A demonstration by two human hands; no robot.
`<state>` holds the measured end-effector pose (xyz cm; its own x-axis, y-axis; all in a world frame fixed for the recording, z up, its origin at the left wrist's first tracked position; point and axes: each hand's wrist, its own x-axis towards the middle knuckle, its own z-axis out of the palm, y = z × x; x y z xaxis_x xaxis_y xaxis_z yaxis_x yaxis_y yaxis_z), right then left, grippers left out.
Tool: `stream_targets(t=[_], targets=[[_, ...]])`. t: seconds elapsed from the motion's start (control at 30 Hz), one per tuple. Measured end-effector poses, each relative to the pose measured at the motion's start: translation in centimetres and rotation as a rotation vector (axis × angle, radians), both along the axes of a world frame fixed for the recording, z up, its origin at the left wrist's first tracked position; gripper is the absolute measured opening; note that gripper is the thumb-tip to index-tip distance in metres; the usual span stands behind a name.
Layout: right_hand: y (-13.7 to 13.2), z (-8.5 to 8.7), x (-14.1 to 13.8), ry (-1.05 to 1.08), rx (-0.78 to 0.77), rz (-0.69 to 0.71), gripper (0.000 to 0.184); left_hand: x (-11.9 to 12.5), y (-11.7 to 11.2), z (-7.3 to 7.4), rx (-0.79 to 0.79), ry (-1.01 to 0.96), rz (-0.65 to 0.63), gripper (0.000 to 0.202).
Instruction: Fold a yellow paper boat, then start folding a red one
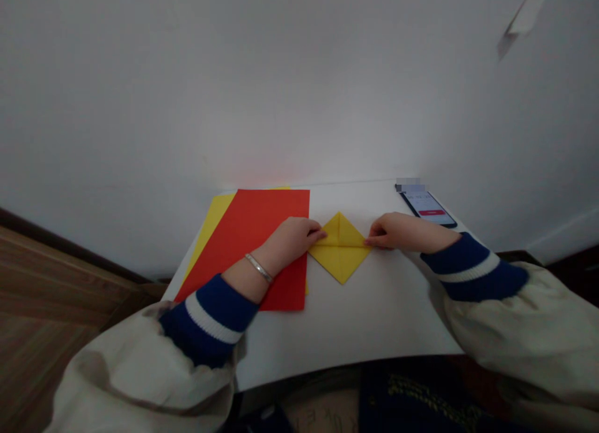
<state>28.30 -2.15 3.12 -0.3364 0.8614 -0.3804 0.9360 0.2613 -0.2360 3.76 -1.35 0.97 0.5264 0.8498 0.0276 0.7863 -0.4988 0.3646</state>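
A folded piece of yellow paper [340, 258] lies on the white table as a diamond, one corner pointing away from me and one toward me. Crease lines cross it from side to side and up its upper half. My left hand [299, 231] pinches its left corner between thumb and fingers. At the right corner, my right hand [390, 229] grips the paper the same way. My left wrist and forearm pass over a red sheet of paper [276, 208], which covers most of a yellow sheet [208, 224].
The white table [355, 339] stands against a pale wall [299, 83]. A phone [425, 207] with its screen lit lies at the back right edge. Wooden furniture [56, 283] stands to the left.
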Motion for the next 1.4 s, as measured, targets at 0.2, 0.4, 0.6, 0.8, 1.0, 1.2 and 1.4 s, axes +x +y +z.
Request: stream_targets(t=[0.2, 0.4, 0.6, 0.8, 1.0, 1.2, 1.4], targets=[[0.2, -0.1, 0.2, 0.017, -0.018, 0.009, 0.028, -0.2, 0.1, -0.3, -0.011, -0.016, -0.007, 0.028], [-0.1, -0.1, 0.1, -0.066, -0.058, 0.030, 0.032, -0.2, 0.1, -0.1, -0.024, -0.023, 0.011, 0.028], [-0.2, -0.5, 0.6, 0.087, 0.199, 0.050, 0.019, -0.3, 0.4, -0.4, -0.030, -0.039, -0.001, 0.027], [-0.5, -1.1, -1.1, 0.377, 0.338, 0.091, 0.018, -0.1, 0.2, -0.6, -0.016, -0.090, -0.056, 0.027], [-0.7, -1.9, -1.9, 0.281, 0.368, 0.038, 0.021, 0.4, -0.1, 0.1, -0.030, -0.070, -0.025, 0.025], [-0.7, -2.1, -2.4, 0.182, 0.474, 0.063, 0.017, 0.1, -0.3, 1.6, -0.088, 0.024, 0.050, 0.024], [-0.7, -1.9, -2.7, 0.090, 0.477, 0.059, 0.018, -0.2, -0.2, 1.7, -0.128, 0.087, 0.076, 0.027]])
